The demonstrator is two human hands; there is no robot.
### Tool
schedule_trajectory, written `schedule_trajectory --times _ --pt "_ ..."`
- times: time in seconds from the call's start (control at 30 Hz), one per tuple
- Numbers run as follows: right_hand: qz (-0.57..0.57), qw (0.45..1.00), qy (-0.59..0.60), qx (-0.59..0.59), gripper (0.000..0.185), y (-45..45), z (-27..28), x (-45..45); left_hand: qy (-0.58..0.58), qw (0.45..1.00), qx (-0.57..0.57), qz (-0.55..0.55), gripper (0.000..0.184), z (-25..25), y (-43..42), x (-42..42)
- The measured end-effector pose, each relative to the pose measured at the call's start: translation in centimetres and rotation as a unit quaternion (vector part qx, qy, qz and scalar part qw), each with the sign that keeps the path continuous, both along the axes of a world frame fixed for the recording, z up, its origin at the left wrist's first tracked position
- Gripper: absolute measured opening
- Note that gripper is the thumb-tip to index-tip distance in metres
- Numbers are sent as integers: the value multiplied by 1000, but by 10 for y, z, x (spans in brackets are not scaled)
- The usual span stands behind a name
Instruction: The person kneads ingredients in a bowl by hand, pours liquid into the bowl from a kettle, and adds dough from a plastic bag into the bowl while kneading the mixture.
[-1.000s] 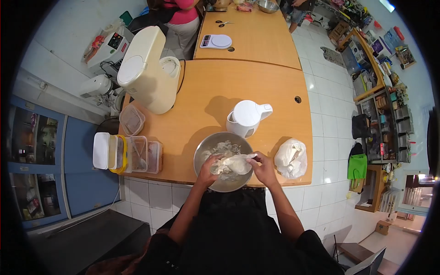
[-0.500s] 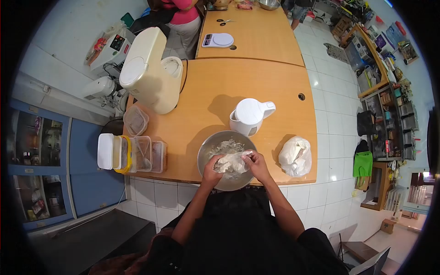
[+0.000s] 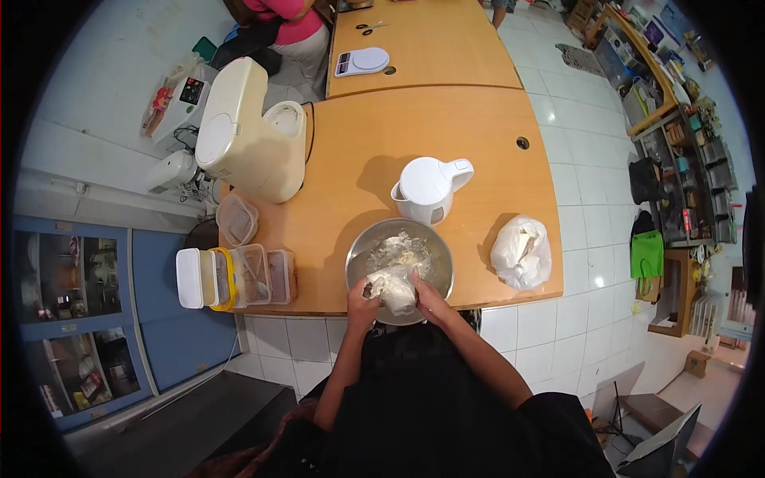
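Note:
My left hand (image 3: 363, 303) and my right hand (image 3: 429, 300) grip a clear plastic bag (image 3: 394, 290) from its two sides, fingers closed on it. Whitish, flour-like stuff shows through the film. Both hands are over the near half of a metal mixing bowl (image 3: 356, 253). Pale, crumbly flour (image 3: 401, 248) lies on the bowl's bottom, partly covered by the bag. Just behind the bowl stands a white electric kettle (image 3: 426, 185), its handle turned to the right.
A knotted plastic bag with white contents (image 3: 522, 253) sits at right. On the left are a cream stand mixer (image 3: 247, 143) and several plastic tubs (image 3: 255, 275). Farther back lie a kitchen scale (image 3: 362, 61) and scissors (image 3: 372, 29). Another person (image 3: 291, 32) stands at the back left.
The bag has come down toward the bowl's near rim, and the right hand has shifted from its top edge to its side. More flour in the bowl shows now. The camera view has shifted slightly.

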State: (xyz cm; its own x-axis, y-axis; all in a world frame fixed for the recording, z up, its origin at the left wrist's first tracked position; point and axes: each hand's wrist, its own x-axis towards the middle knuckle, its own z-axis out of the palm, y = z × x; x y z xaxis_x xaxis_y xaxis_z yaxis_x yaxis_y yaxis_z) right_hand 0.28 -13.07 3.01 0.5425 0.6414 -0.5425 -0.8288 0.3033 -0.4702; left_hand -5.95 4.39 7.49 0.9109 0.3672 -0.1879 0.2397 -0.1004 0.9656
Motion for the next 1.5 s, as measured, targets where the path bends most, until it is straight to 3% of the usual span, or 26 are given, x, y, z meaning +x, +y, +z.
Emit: schedule_trajectory --times 0.13,0.23,0.33,0.67,0.97,1.07,1.5 --pt "105 992 -61 -46 64 -5 3 -4 73 997 24 14 19 -5 -1 -4" --pt "105 991 -33 -78 73 -3 10 -5 74 996 15 40 19 -13 -5 -3" --pt "108 994 21 -24 77 -1 17 3 67 996 10 61 18 -9 -9 0" --pt "107 991 62 -55 64 1 17 2 49 997 -3 57 17 -16 -10 -1" --pt "102 991 74 -44 61 4 15 0 51 997 54 8 22 -6 -5 -2" --pt "103 991 82 -29 61 9 11 2 24 999 9 32 23 -1 0 -3" --pt "128 987 101 4 53 42 20 3 70 996 30 47 22 8 32 -12"
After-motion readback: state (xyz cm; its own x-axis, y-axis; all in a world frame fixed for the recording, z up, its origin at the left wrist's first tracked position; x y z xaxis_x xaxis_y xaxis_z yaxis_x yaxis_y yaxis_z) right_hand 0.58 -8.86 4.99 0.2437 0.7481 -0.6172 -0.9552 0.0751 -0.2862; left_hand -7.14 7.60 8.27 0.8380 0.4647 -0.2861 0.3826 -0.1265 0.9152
